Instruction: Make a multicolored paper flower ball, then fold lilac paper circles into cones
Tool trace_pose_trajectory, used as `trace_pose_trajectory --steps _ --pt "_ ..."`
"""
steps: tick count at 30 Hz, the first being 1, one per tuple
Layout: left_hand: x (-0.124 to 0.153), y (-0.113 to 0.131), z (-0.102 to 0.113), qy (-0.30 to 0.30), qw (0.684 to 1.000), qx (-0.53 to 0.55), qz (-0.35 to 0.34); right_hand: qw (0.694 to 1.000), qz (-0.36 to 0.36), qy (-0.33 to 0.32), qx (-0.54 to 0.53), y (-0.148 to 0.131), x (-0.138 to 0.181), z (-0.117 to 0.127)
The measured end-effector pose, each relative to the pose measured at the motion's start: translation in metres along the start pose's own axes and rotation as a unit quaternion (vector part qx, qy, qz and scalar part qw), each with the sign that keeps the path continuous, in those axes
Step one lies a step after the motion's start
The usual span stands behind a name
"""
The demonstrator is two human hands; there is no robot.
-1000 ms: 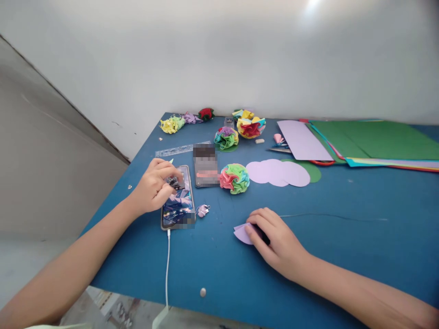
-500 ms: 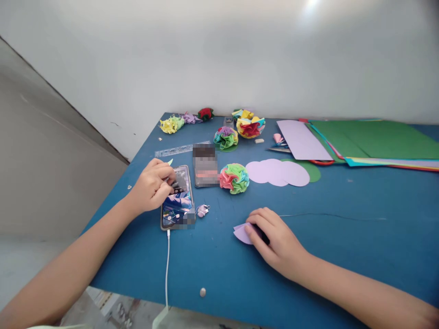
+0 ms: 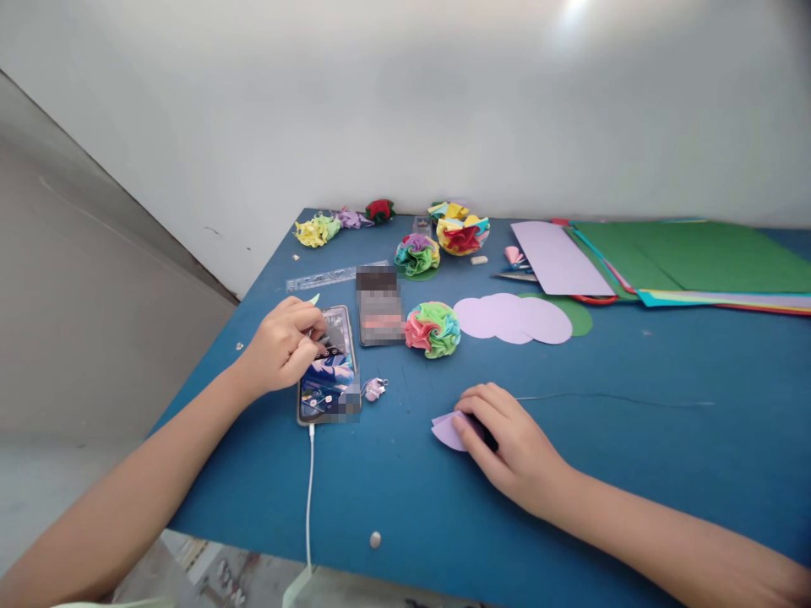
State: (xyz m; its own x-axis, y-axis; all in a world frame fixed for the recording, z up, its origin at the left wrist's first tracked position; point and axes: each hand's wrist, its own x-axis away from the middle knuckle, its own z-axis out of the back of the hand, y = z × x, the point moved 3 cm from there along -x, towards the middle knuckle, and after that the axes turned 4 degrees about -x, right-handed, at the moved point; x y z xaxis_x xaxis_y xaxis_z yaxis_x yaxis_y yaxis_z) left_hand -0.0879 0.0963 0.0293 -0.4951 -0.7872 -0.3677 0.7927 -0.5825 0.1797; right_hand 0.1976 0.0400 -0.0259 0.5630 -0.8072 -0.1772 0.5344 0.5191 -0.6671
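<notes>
My left hand (image 3: 283, 342) is over the upper left of a phone (image 3: 326, 397) lying on the blue table, its fingers bent together near the screen. A pale green tip (image 3: 314, 299) shows by its knuckles; what the fingers hold is hidden. My right hand (image 3: 507, 443) rests on the table with thumb and fingers closed on a folded piece of lilac paper (image 3: 449, 431). Beyond it lie overlapping lilac paper circles (image 3: 503, 317) and a green paper circle (image 3: 578, 316). A pink and green paper ball (image 3: 433, 330) sits beside a second phone (image 3: 380, 306).
A clear ruler (image 3: 323, 277), ruffled paper flowers (image 3: 464, 236), an eraser (image 3: 479, 260) and scissors (image 3: 516, 275) are farther back. Coloured sheets (image 3: 690, 257) fill the back right. A white cable (image 3: 309, 498) runs off the front edge (image 3: 266, 551). A thin thread (image 3: 614, 397) lies right of my right hand.
My left fingers have shifted very slightly over the phone screen. My right hand and the folded lilac paper stay where they were.
</notes>
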Motion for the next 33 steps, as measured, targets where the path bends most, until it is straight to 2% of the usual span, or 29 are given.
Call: trace_pose_trajectory --steps 11,33 --pt "0.0006 -0.0045 -0.0051 -0.04 0.999 -0.016 -0.011 1.0 0.0 0.003 -0.006 0.0016 -0.0012 -0.0014" --pt "0.0004 -0.0005 -0.0041 -0.032 0.999 -0.019 -0.016 1.0 -0.003 -0.003 -0.006 0.0021 -0.0005 -0.0007"
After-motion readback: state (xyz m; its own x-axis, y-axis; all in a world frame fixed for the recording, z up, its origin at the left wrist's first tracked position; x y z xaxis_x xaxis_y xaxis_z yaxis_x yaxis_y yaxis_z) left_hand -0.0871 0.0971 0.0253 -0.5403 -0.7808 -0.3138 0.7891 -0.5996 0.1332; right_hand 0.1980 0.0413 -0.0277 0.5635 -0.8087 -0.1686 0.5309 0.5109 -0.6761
